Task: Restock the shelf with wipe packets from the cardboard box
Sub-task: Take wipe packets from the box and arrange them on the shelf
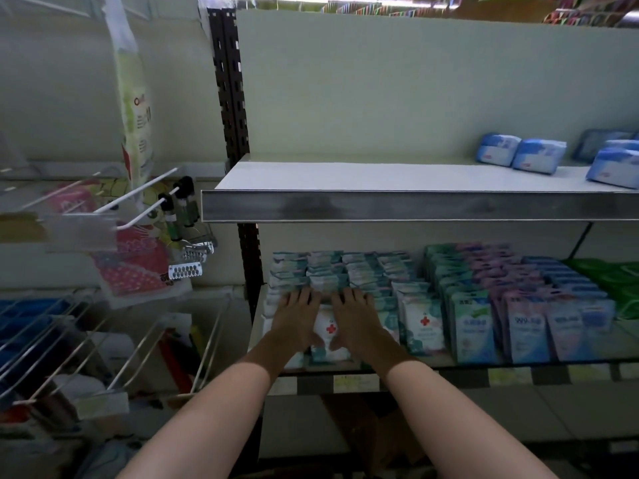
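hands: left hand (296, 318) and right hand (356, 319) spread, pressing both sides of the white red-cross soft plastic wipe packet (327, 330)
handling: probably light, squashy, slick film
hold: flat faces, not edges

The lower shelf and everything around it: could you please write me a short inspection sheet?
Surface: lower shelf, mostly filled with upright rows of packets.
Job's things: wipe packets with a red cross, in rows at the shelf's left end; cardboard box not seen.
Clutter: pastel packets and green packs further right.
Hands: left hand and right hand lie side by side on the front packets, fingers stretched over their tops.
Cables: nothing seen.
Surroundings: upper shelf with blue packs at right; wire hooks with hanging goods at left.
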`<state>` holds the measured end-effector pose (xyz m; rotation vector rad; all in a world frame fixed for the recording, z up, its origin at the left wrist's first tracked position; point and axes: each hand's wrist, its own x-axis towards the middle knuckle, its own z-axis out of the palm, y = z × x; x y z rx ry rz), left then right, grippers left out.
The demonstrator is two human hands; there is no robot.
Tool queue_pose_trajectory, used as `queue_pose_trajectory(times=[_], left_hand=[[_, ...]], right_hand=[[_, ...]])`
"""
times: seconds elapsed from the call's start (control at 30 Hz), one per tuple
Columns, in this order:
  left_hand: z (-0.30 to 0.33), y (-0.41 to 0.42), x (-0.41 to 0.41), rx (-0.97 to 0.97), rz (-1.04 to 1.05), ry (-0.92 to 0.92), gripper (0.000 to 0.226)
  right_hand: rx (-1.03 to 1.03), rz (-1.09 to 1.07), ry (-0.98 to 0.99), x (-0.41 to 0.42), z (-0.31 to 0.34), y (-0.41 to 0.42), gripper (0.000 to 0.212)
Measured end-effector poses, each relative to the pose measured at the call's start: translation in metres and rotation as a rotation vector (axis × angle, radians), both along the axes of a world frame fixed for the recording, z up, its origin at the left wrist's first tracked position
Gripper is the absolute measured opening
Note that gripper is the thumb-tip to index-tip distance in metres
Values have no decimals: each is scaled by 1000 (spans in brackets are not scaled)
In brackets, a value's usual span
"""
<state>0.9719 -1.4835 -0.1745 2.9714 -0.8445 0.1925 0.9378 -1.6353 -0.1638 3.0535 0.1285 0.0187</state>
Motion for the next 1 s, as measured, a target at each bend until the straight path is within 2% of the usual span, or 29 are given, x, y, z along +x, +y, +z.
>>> queue_pose_trajectory(times=[0.17, 0.33, 0.43, 0.6, 0.77, 0.9, 1.0], left_hand=[[14, 22, 5, 43, -25, 78, 126], [17, 41, 0, 293, 9, 138, 149], [6, 41, -6, 375, 65, 160, 147], [1, 46, 0, 316, 85, 71, 138], [-1, 43, 6, 328, 91, -29, 132], [-4, 44, 8, 299, 60, -30, 133], [-4, 47, 6, 276, 28, 1, 120]], right_hand=[[11, 31, -34, 2, 11, 1, 115], [24, 111, -27, 2, 6, 11, 130], [22, 86, -28, 0, -8, 20, 133], [14, 60, -64, 3, -13, 28, 132], [16, 25, -135, 5, -17, 33, 120], [23, 33, -129, 5, -17, 30, 119], [33, 97, -78, 2, -13, 22, 121]])
